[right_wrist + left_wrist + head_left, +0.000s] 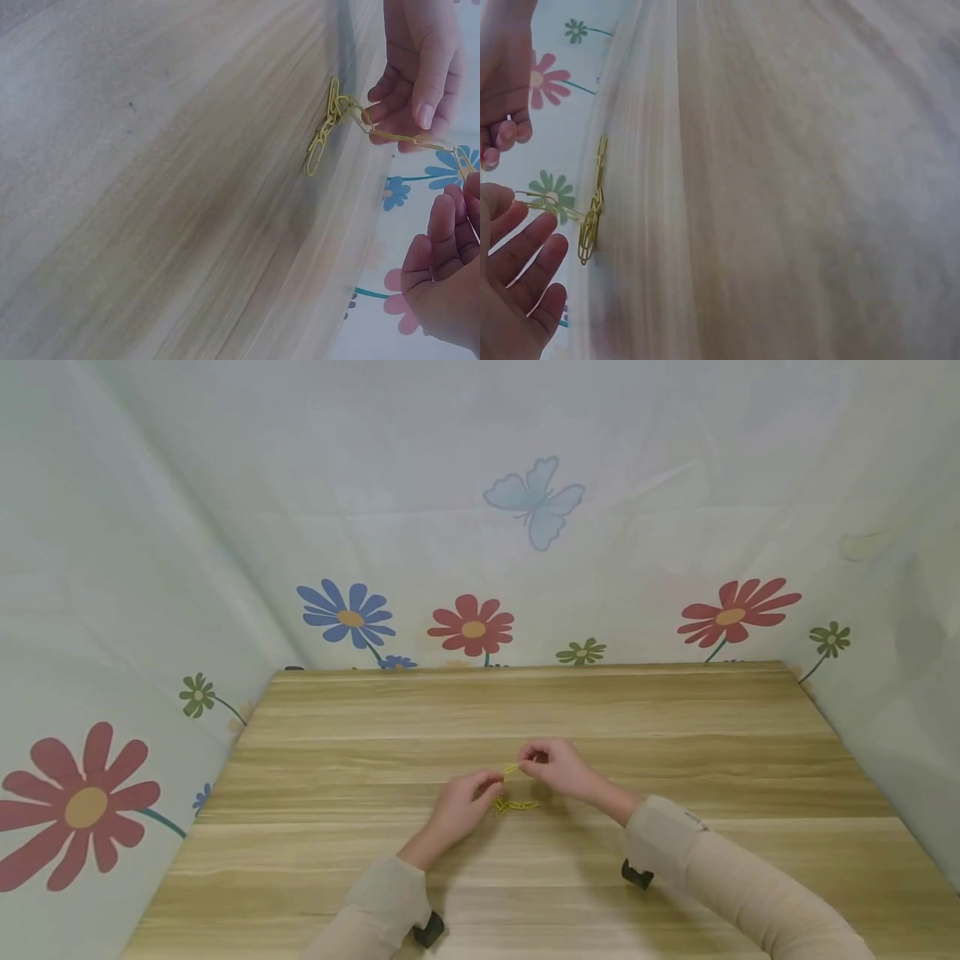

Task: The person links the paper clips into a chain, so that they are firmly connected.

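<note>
Yellow paper clips are linked into a chain (517,806); part of it lies on the wooden table and part hangs up to the hands. My left hand (461,806) pinches the chain between thumb and index finger, the other fingers loosely spread, as the left wrist view shows. My right hand (558,767), a little farther back and to the right, pinches a yellow paper clip (463,161) at the raised end. Between the two hands a short stretch of linked clips is held up. The right fingertips partly hide that end clip.
The wood-grain table (337,718) reaches back to a white cloth backdrop (420,527) printed with flowers and a butterfly. More printed cloth hangs on the left and right sides. A black wrist strap (430,931) sits by the left cuff, another (637,874) by the right.
</note>
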A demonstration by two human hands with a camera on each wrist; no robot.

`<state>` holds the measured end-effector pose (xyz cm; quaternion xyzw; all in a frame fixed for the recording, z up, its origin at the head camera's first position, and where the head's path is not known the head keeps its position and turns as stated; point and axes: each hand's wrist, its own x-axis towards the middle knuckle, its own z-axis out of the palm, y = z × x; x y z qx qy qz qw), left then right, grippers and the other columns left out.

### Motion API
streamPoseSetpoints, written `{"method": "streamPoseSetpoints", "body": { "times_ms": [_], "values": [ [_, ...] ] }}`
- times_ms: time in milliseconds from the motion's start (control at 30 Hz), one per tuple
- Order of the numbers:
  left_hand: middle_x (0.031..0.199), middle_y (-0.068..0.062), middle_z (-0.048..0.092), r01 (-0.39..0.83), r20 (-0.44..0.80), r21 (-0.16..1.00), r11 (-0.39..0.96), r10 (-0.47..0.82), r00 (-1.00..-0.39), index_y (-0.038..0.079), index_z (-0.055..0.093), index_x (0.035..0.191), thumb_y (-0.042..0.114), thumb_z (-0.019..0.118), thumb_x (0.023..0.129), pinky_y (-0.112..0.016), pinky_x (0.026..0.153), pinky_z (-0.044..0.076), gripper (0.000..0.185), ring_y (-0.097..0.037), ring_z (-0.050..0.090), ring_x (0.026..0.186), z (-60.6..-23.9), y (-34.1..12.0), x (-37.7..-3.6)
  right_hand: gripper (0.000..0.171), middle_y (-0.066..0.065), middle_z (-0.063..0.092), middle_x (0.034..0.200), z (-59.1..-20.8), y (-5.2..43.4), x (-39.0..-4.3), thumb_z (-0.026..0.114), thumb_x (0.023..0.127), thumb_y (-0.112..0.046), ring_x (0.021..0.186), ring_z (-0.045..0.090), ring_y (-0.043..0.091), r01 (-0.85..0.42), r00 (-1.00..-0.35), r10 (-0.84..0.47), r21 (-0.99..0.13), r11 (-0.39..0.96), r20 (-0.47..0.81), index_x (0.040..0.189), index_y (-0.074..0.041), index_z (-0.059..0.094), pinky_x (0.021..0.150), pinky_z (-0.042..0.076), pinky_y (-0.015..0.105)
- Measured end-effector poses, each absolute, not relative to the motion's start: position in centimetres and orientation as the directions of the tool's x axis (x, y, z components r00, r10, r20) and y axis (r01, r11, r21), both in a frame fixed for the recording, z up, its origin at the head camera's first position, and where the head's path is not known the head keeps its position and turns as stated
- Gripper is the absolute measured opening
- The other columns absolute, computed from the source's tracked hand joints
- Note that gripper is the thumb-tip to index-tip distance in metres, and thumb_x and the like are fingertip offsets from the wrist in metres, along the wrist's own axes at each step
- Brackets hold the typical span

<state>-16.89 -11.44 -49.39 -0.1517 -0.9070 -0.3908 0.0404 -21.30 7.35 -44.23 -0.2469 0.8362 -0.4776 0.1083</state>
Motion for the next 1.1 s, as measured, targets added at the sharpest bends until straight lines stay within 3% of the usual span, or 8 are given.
{"method": "streamPoseSetpoints", "body": {
  "times_ms": [267,600,1100],
  "values": [
    [0.100,-0.003,0.065,0.299,0.169,0.704,0.644,0.257,-0.952,0.010,0.058,0.112,0.025,0.054,0.087,-0.032,0.078,0.048,0.029,-0.015,0.060,0.090,-48.2,-10.7,-16.9,0.009,0.007,0.059,0.075,-43.8,7.3,-21.2,0.058,0.081,-0.008,0.063,0.044,0.011,-0.316,-0.844,-0.534,-0.854,0.413,0.054,0.080,-0.001,0.062,0.054,0.037,0.018],
    [0.086,-0.001,0.067,0.351,0.273,0.699,0.623,0.221,-0.936,0.009,0.064,0.099,0.021,0.056,0.086,-0.031,0.074,0.048,0.019,-0.013,0.061,0.082,-47.4,-10.0,-16.8,0.007,0.005,0.059,0.075,-43.7,7.6,-21.2,0.057,0.082,-0.007,0.064,0.044,0.010,-0.332,-0.828,-0.557,-0.851,0.406,0.058,0.079,-0.002,0.062,0.056,0.037,0.018],
    [0.085,0.000,0.067,0.341,0.297,0.680,0.649,0.181,-0.938,0.010,0.067,0.091,0.025,0.058,0.084,-0.027,0.074,0.049,0.019,-0.012,0.061,0.082,-47.1,-10.4,-16.9,0.011,0.015,0.061,0.081,-42.5,7.8,-20.5,0.057,0.082,-0.002,0.067,0.047,0.010,-0.328,-0.814,-0.576,-0.879,0.347,0.077,0.085,0.008,0.061,0.059,0.040,0.018]
  ]
}}
